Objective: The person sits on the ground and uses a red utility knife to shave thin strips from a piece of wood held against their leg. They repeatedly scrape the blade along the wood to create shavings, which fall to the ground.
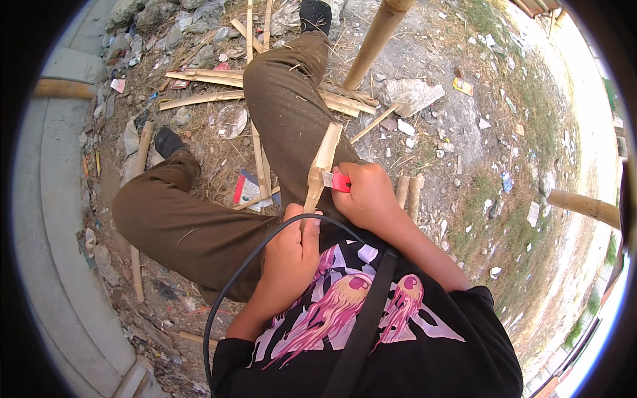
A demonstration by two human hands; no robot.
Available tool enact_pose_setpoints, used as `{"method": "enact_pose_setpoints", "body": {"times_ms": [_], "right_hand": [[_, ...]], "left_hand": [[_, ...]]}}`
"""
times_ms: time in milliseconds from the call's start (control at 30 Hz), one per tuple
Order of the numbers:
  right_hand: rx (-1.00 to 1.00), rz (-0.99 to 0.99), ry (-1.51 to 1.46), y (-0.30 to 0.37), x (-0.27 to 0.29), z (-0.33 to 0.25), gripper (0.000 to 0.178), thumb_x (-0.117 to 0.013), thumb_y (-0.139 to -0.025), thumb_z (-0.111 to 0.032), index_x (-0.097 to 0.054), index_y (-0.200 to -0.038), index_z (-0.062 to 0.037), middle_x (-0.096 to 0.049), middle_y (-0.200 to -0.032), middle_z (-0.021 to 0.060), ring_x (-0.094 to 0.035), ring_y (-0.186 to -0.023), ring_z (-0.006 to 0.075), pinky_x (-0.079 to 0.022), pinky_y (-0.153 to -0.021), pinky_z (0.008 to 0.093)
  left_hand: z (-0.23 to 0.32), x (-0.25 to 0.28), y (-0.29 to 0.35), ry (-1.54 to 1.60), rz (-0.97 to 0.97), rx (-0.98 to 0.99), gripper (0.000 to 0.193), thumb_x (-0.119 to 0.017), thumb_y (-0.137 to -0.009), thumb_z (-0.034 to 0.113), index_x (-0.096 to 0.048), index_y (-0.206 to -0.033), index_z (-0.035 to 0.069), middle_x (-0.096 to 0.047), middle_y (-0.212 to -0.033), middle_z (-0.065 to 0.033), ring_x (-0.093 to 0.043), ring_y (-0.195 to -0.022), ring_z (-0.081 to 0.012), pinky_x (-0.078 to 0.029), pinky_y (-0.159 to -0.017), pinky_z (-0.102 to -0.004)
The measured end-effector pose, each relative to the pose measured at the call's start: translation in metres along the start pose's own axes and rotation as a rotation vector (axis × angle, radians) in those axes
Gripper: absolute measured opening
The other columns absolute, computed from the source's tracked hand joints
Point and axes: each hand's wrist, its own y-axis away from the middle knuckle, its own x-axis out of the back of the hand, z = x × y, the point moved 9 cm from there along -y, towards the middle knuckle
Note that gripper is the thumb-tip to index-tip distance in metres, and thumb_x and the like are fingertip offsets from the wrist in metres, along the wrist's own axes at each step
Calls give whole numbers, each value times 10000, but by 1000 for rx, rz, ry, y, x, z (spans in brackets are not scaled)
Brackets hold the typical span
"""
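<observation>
My left hand (pixel 292 253) is closed round the lower end of a split bamboo piece (pixel 321 162), which points up and away over my thigh. A pale cut face shows on its upper part, with a knot about midway. In my right hand (pixel 369 199) is a utility knife (pixel 340 182) with a red handle. Its short, wide blade lies against the right edge of the bamboo near the knot. My fingers hide most of the knife's handle.
Split bamboo strips (pixel 206 76) lie on the littered ground beyond my legs. A thick bamboo pole (pixel 378 43) rises at the far side; another pole (pixel 587 207) juts in at right. A grey wall (pixel 60 199) runs along the left. A black cable (pixel 229 282) loops past my left arm.
</observation>
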Motion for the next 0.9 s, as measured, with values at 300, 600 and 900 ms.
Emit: {"method": "enact_pose_setpoints", "body": {"times_ms": [300,600,900], "right_hand": [[-306,5,-193,-6,-8,37,198,-653,-862,-178,-673,-758,-10,-618,-665,278,-657,-687,480,-516,-622,514],[-151,145,-214,-2,4,28,196,-663,-859,-150,-644,-740,4,-601,-654,274,-625,-636,495,-495,-576,492],[-222,193,-144,-6,-1,41,172,-665,-841,-160,-661,-754,-12,-627,-667,267,-643,-653,482,-512,-602,511]], "left_hand": [[-1,-6,3,22,-16,4,168,-575,-1070,172,-578,-1049,6,-590,-699,-184,-603,-585,-319,-452,-557,-405],[1,0,5,92,59,-115,240,-588,-1079,219,-608,-1065,-20,-538,-609,-111,-463,-519,-136,-389,-510,-355],[-3,-4,8,62,0,-19,180,-594,-1064,172,-555,-1021,2,-566,-634,-187,-583,-512,-299,-420,-512,-406]]}}
